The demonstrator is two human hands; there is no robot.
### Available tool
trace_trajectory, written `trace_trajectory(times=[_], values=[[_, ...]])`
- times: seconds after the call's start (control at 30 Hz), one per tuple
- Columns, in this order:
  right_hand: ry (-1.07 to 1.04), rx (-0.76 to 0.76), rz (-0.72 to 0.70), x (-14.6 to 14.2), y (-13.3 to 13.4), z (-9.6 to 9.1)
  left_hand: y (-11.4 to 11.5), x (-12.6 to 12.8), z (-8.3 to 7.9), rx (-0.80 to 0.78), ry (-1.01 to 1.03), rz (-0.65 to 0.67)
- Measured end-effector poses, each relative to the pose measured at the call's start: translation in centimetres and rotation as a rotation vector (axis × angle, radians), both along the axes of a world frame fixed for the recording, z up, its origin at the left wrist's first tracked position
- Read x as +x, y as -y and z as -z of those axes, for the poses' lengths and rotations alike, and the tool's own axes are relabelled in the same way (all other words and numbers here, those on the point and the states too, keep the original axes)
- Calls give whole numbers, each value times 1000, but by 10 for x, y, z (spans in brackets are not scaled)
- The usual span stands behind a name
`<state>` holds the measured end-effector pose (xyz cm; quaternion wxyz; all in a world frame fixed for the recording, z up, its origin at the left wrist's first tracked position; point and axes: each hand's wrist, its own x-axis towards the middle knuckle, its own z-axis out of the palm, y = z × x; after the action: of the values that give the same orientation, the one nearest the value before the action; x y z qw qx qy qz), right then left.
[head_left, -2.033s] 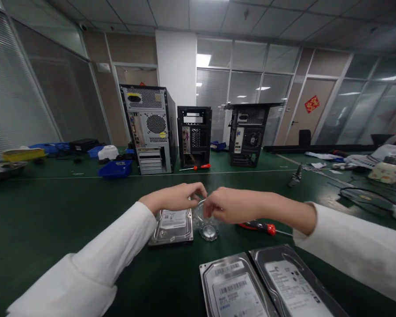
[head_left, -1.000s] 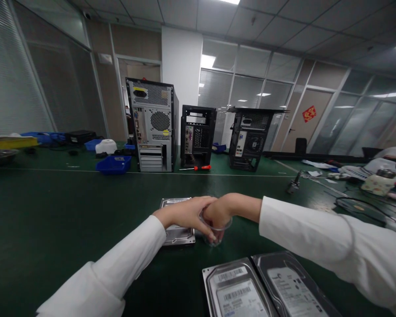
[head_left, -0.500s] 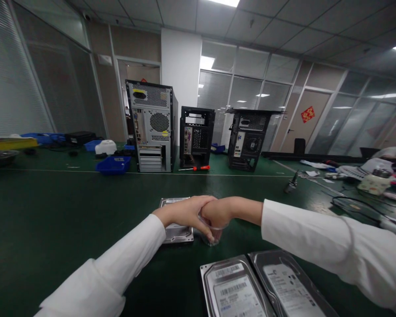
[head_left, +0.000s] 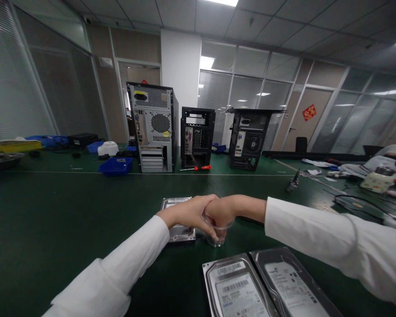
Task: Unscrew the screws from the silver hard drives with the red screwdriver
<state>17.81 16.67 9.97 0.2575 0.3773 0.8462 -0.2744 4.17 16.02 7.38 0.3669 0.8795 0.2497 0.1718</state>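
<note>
The grip of the left hand (head_left: 188, 214) clasps the small clear plastic cup (head_left: 218, 241) on the dark green tabletop (head_left: 69, 211), while the right hand (head_left: 223, 210) dips inside, its hold unclear; the cup is probably light, thin-walled and crushable, so it is best steadied gently by its sides.

Along the far edge of the green surface (head_left: 53, 211) I see three PC cases (head_left: 153, 127) (head_left: 197, 136) (head_left: 250, 138), a red screwdriver (head_left: 201, 167) lying between the first two and a blue tray (head_left: 116, 166) to their left. Two drives (head_left: 237, 288) (head_left: 293, 284) lie side by side at my near edge; cables (head_left: 356, 202) sprawl near the right edge.

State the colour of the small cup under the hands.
The cup is clear, colourless; head view shows it.
</note>
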Motion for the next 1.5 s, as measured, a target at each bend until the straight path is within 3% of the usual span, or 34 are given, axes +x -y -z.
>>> trace_trajectory(times=[0.13,0.33,0.6,0.73,0.9,1.03,1.17,1.33,1.5], values=[[217,-11,-110,-5,4,-8,2,1,0,57,-52,-34],[196,19,-162,-2,13,-21,3,3,-4,83,-66,-23],[-242,159,-9,23,22,-33,3,0,-4,-24,-38,-6],[-519,175,96,35,39,-39,3,-2,0,-63,3,5],[-735,12,282,45,71,-16,15,-5,2,-190,47,44],[-814,-110,399,45,80,9,27,-8,5,-240,36,-48],[-899,-201,502,42,87,14,29,-12,14,-270,82,-54],[-882,-199,532,41,101,12,32,-21,17,-205,124,-22],[-888,-326,625,46,98,30,45,-31,17,-101,183,-108]])
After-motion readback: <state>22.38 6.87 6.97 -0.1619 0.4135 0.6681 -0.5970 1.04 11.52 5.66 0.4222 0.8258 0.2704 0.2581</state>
